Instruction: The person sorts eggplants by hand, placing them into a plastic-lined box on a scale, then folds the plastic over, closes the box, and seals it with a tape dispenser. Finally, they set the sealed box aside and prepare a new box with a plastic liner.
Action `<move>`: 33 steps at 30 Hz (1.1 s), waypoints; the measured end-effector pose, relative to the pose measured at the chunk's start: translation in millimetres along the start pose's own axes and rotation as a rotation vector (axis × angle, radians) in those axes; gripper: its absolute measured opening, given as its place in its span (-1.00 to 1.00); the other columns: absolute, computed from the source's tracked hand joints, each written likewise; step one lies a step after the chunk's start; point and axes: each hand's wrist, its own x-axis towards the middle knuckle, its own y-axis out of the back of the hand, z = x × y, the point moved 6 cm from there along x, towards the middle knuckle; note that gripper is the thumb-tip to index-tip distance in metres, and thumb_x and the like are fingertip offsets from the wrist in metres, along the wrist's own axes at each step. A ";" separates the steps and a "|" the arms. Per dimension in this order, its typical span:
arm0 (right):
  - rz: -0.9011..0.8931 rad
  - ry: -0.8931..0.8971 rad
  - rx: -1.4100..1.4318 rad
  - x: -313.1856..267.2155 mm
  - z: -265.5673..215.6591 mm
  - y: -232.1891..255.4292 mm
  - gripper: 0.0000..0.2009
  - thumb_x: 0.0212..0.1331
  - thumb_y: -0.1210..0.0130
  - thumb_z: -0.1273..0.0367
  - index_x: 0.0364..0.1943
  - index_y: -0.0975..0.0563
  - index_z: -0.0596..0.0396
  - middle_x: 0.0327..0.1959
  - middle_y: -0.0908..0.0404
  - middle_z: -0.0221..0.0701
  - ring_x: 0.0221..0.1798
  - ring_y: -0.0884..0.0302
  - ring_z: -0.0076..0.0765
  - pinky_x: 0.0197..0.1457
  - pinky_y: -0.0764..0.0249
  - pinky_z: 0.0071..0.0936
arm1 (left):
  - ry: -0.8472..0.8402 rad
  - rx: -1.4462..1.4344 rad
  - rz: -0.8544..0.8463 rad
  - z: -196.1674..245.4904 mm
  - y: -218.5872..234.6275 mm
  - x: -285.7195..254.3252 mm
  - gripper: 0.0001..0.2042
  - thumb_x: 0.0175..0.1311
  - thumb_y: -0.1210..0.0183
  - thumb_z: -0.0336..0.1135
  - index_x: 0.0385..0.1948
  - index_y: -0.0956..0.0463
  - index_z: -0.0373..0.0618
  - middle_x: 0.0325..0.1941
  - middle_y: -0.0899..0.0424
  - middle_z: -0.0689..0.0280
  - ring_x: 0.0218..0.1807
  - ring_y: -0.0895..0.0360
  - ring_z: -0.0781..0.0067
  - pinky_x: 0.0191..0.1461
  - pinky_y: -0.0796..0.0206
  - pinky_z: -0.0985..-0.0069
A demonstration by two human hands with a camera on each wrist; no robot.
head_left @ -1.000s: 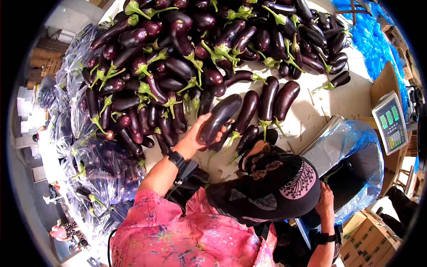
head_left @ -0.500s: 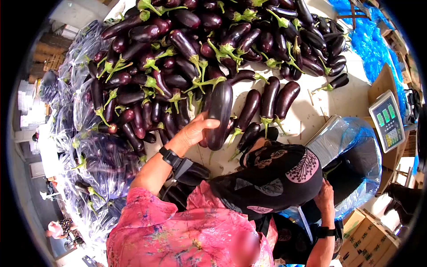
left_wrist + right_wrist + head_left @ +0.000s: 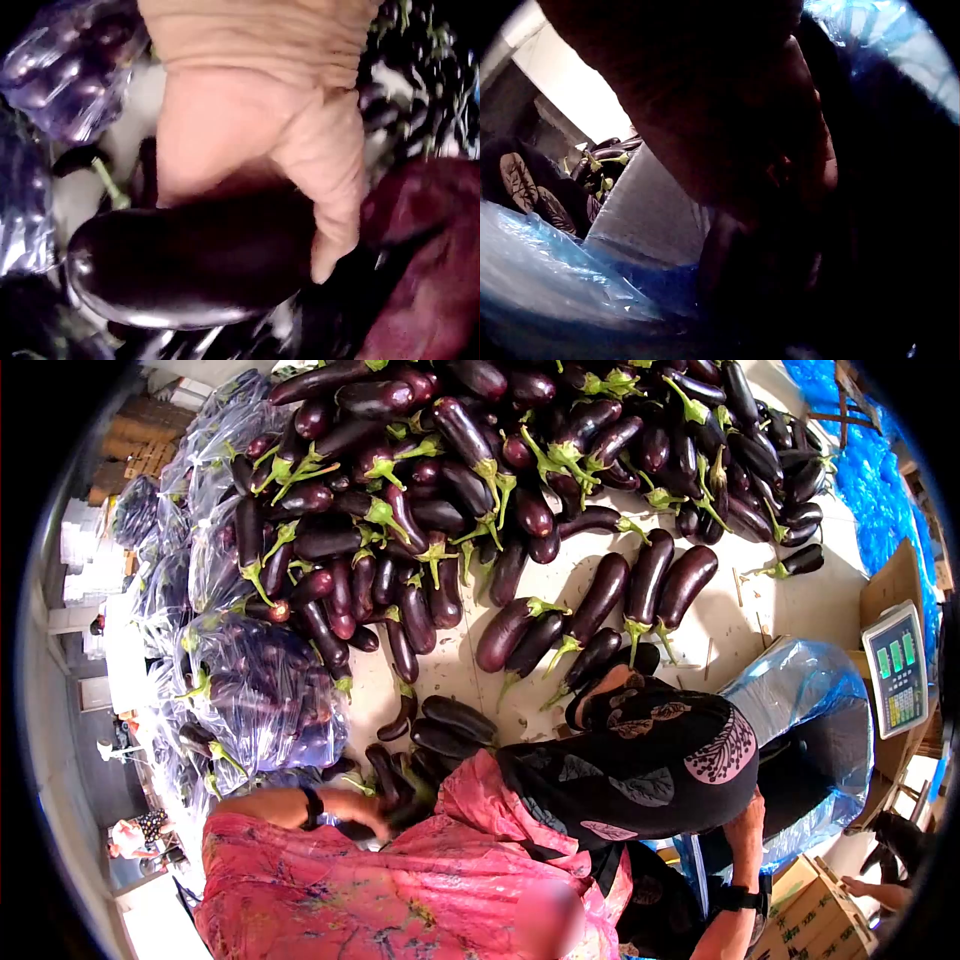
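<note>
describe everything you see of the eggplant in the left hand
The eggplant is long, plump and near-black purple, with glossy, smooth skin. It lies crosswise in the left wrist view, near the pink shirt, one rounded end bare; no stem shows on it. The left hand grips it from above. Other contact is unclear.
</note>
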 end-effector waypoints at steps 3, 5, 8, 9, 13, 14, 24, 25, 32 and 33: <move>0.020 0.044 0.028 -2.6 -0.7 0.8 -0.59 0.10 -0.12 0.39 0.09 -0.48 0.17 -0.10 -0.57 0.10 -0.01 -0.51 0.33 0.03 -0.48 0.00 | -0.118 0.322 -0.106 -87.4 -21.2 76.4 -0.56 0.09 -0.27 -0.15 -0.05 -0.50 -0.23 -0.11 -0.64 0.21 -0.19 -0.54 0.30 -0.08 -0.41 0.29; 0.006 0.058 0.017 -4.3 5.0 -2.2 -0.59 0.11 -0.12 0.39 0.08 -0.48 0.18 -0.09 -0.58 0.09 0.00 -0.51 0.32 0.05 -0.47 -0.02 | -0.102 0.520 -0.138 -96.1 -35.1 103.8 -0.62 0.10 -0.24 -0.17 -0.10 -0.53 -0.23 -0.14 -0.65 0.20 -0.21 -0.54 0.27 -0.10 -0.41 0.28; -0.013 0.016 0.006 -1.7 15.8 -8.9 -0.59 0.12 -0.12 0.36 0.08 -0.48 0.17 -0.07 -0.58 0.07 0.00 -0.51 0.31 0.07 -0.47 -0.03 | -0.242 0.583 0.162 -21.5 6.4 110.7 -0.76 0.15 -0.15 -0.23 -0.29 -0.51 -0.24 -0.27 -0.62 0.15 -0.25 -0.54 0.13 -0.16 -0.38 0.22; -0.017 -0.012 0.019 -1.4 13.8 -8.3 -0.59 0.13 -0.13 0.34 0.09 -0.48 0.16 -0.06 -0.57 0.06 0.00 -0.52 0.30 0.07 -0.48 -0.04 | -0.422 0.451 0.458 48.6 57.4 86.4 -0.81 0.18 -0.09 -0.27 -0.43 -0.47 -0.24 -0.37 -0.58 0.12 -0.27 -0.53 0.03 -0.21 -0.35 0.17; 0.014 -0.153 0.087 0.9 -5.5 4.2 -0.57 0.13 -0.16 0.31 0.11 -0.48 0.11 -0.06 -0.57 0.02 -0.01 -0.52 0.28 0.07 -0.49 -0.04 | -0.606 0.557 1.209 141.2 182.5 118.7 -0.34 0.21 -0.23 -0.20 0.32 -0.20 -0.26 0.21 -0.44 -0.18 0.23 -0.37 -0.25 0.28 -0.25 0.10; 0.035 -0.137 0.050 2.0 -10.1 5.5 -0.56 0.12 -0.19 0.34 0.12 -0.47 0.07 -0.07 -0.57 0.02 -0.01 -0.53 0.27 0.03 -0.49 -0.05 | -0.321 0.426 1.331 161.1 213.1 145.3 -0.23 0.13 -0.31 -0.11 0.34 -0.18 -0.27 0.31 -0.37 -0.17 0.33 -0.29 -0.21 0.40 -0.15 0.13; 0.241 -0.404 0.268 -9.3 -18.6 97.4 -0.58 0.17 -0.24 0.31 0.07 -0.50 0.23 -0.25 -0.64 0.00 -0.18 -0.63 0.08 -0.12 -0.53 -0.19 | -0.526 -0.587 0.733 230.7 204.5 120.0 -0.30 0.05 -0.29 -0.45 0.33 -0.27 -0.20 0.15 -0.54 0.22 0.14 -0.51 0.30 0.21 -0.36 0.38; 0.268 -0.445 0.362 -11.2 -16.1 106.0 -0.59 0.19 -0.24 0.30 0.06 -0.51 0.24 -0.28 -0.66 -0.03 -0.23 -0.66 -0.02 -0.14 -0.55 -0.26 | -0.532 -0.581 0.721 226.7 207.7 109.8 -0.22 -0.01 -0.30 -0.48 0.37 -0.18 -0.22 0.21 -0.50 0.23 0.20 -0.47 0.30 0.30 -0.31 0.40; 0.128 -0.304 1.306 11.4 -66.2 141.0 -0.39 0.41 0.01 -0.01 0.26 -0.39 0.28 0.04 -0.60 -0.19 -0.07 -0.63 -0.41 -0.06 -0.58 -0.52 | -1.110 0.133 0.691 481.3 113.9 -25.2 -0.09 -0.14 -0.39 -0.47 0.40 -0.14 -0.10 0.30 -0.42 0.22 0.29 -0.41 0.28 0.40 -0.24 0.36; 0.073 -0.244 1.413 17.1 -77.7 146.0 -0.30 0.41 0.09 -0.11 0.31 -0.33 0.27 0.08 -0.57 -0.16 -0.03 -0.62 -0.41 -0.02 -0.58 -0.51 | -1.138 0.359 0.709 523.4 90.0 -36.1 -0.10 -0.13 -0.42 -0.46 0.39 -0.16 -0.09 0.30 -0.41 0.22 0.31 -0.40 0.26 0.41 -0.23 0.33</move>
